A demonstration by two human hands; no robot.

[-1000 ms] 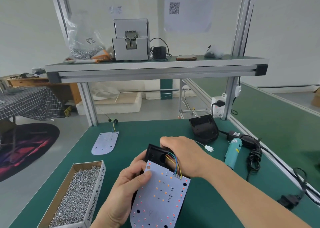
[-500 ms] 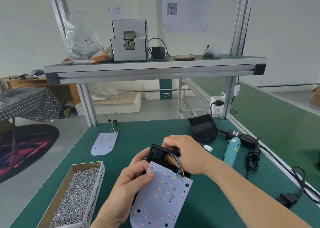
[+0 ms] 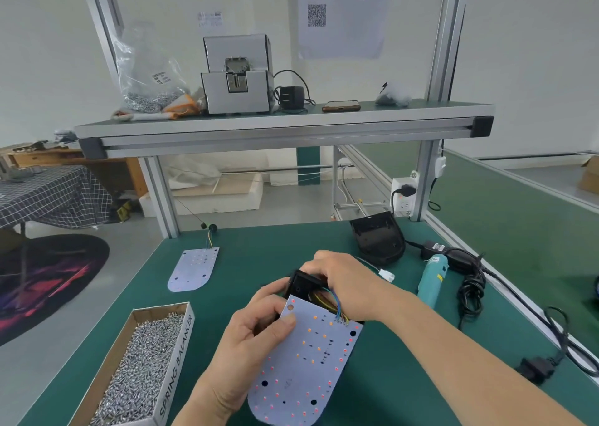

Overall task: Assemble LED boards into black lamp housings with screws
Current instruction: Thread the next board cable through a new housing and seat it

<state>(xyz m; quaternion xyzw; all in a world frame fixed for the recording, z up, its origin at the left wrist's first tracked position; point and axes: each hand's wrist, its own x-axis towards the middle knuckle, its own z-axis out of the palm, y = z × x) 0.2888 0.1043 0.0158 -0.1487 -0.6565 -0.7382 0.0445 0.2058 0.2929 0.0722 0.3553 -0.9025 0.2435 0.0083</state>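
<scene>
Left grip (image 3: 256, 338) pinches LED board (image 3: 311, 360); right grip (image 3: 346, 283) clasps housing (image 3: 301, 284); spare board (image 3: 194, 268), spare housing (image 3: 377, 240): 2 each.

The black lamp housing (image 3: 300, 287) is mostly hidden: the LED board (image 3: 301, 360) covers its near part, and the right hand (image 3: 345, 283) and left hand (image 3: 256, 338) cover its far end and side. The bottom edge cuts off the screw box (image 3: 176, 357). The print on the wall sheet (image 3: 340, 20) is too small to read.

Bright, even, soft light; faint shadows; wide-angle bending at edges; slight overall softness.
</scene>
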